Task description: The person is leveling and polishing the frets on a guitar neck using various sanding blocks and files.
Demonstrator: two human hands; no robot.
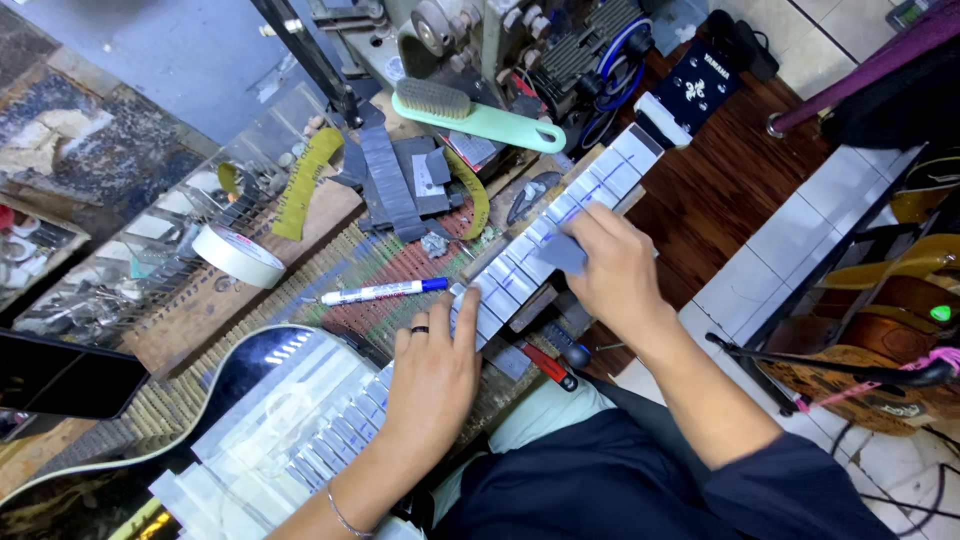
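A guitar lies across the workbench, its dark body (255,365) at lower left and its neck (560,215) running up to the right, covered in pale masking tape with thin gaps at the frets. My left hand (435,375), a dark ring on one finger, rests flat on the taped neck near the body. My right hand (615,275) presses a small grey pad (563,252) onto the middle of the neck. The black headstock (697,85) points to the upper right.
A blue-capped marker (385,291) and a roll of white tape (238,255) lie left of the neck. A green-handled brush (480,115), grey sanding blocks (395,180) and yellow-green strips sit behind. A red-handled tool (548,365) lies by my lap. Another guitar (880,380) stands right.
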